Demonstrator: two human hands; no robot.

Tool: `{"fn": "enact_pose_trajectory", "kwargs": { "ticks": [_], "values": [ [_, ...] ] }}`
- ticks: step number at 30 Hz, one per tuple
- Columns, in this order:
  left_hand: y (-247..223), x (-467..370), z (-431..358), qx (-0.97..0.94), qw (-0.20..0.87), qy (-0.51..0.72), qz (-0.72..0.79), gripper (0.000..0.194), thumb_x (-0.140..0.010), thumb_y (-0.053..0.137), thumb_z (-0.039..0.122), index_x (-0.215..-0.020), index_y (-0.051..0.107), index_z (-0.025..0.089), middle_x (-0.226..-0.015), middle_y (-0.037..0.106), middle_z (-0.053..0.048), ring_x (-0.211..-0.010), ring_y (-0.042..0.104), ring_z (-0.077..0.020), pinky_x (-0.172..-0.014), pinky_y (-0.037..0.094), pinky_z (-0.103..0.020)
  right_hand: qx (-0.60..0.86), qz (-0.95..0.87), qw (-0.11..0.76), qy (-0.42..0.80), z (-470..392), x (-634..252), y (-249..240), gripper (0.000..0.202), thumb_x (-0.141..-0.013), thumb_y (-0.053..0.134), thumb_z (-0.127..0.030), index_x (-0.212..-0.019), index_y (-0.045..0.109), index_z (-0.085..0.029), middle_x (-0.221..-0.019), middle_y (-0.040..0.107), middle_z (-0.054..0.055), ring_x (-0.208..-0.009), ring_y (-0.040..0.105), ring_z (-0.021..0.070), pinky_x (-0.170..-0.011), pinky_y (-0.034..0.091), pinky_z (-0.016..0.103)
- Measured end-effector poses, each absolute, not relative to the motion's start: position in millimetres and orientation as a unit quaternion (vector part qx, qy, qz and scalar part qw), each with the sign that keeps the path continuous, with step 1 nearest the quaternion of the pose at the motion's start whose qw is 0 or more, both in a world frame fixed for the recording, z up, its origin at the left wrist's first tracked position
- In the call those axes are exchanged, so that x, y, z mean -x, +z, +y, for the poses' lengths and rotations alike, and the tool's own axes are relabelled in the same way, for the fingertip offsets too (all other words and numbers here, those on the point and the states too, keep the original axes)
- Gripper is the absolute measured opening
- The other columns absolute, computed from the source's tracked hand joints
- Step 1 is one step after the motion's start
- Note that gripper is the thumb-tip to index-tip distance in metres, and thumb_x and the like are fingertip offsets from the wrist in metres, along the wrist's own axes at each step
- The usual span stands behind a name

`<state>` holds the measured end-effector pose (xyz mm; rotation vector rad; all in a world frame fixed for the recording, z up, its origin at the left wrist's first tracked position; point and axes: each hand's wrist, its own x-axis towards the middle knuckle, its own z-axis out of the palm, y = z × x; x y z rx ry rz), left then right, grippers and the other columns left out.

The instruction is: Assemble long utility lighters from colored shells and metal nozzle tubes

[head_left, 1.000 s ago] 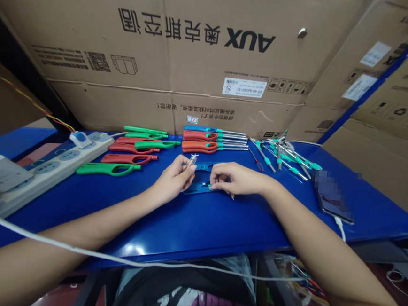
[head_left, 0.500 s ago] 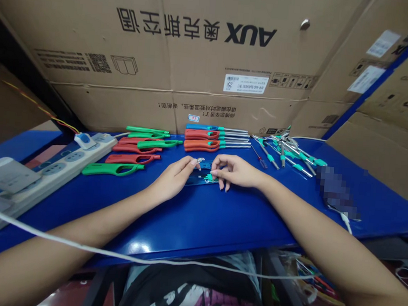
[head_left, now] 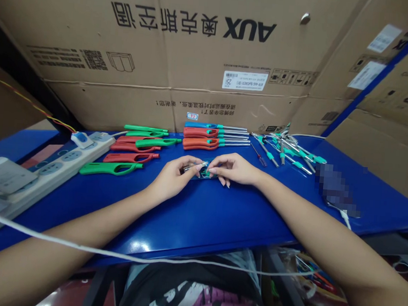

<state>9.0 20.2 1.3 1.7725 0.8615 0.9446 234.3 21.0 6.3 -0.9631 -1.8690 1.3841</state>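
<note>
My left hand (head_left: 177, 175) is closed, thumb and fingers pinching a small pale metallic piece (head_left: 205, 164). Facing it, my right hand (head_left: 234, 168) pinches a small teal part (head_left: 206, 173) with thin wires. The two parts are close together, and fingers hide much of both; whether they touch I cannot tell. Around and under the fingertips lies a blue plastic casing (head_left: 218, 160) on the blue table (head_left: 170, 221), mostly covered by the hands.
Empty green and red lighter casings (head_left: 100, 167) lie to the left. Assembled stick lighters (head_left: 200, 144) line the back, beside a screwdriver (head_left: 260, 157). Metal lighter tubes with teal ends (head_left: 292, 150) are heaped right, near a blurred device (head_left: 335, 188). A power strip (head_left: 60, 163) stands left; a white cable (head_left: 118, 255) crosses the front.
My hands have drawn closer together over the blue casing. The metallic piece and the teal part, apart before, are now near each other. The view has shifted slightly.
</note>
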Motion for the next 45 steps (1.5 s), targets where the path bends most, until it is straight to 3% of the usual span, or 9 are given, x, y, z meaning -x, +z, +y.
{"fn": "enact_pose_trajectory", "kwargs": {
  "ticks": [18, 45],
  "values": [
    [2.5, -8.7, 19.0, -0.723, 0.467, 0.374, 0.345, 0.036, -0.084, 0.067, 0.044, -0.105, 0.068, 0.014, -0.089, 0.074, -0.008, -0.081, 0.069, -0.0194, -0.079, 0.052, -0.031, 0.377, -0.713, 0.323, 0.496, 23.9, -239.0, 6.7, 0.040, -0.086, 0.067, -0.050, -0.094, 0.066, -0.011, -0.047, 0.050, -0.009, -0.034, 0.040, 0.0038, -0.030, 0.031, 0.015],
    [1.8, -8.3, 17.8, -0.749, 0.426, 0.357, 0.360, 0.036, -0.084, 0.068, 0.045, -0.104, 0.069, 0.015, -0.097, 0.075, -0.008, -0.085, 0.068, -0.0202, -0.080, 0.052, -0.032, 0.395, -0.708, 0.311, 0.497, 21.4, -237.8, 12.0, 0.037, -0.083, 0.070, -0.048, -0.088, 0.065, -0.013, -0.051, 0.049, -0.008, -0.037, 0.040, 0.0038, -0.032, 0.029, 0.016]
  ]
}}
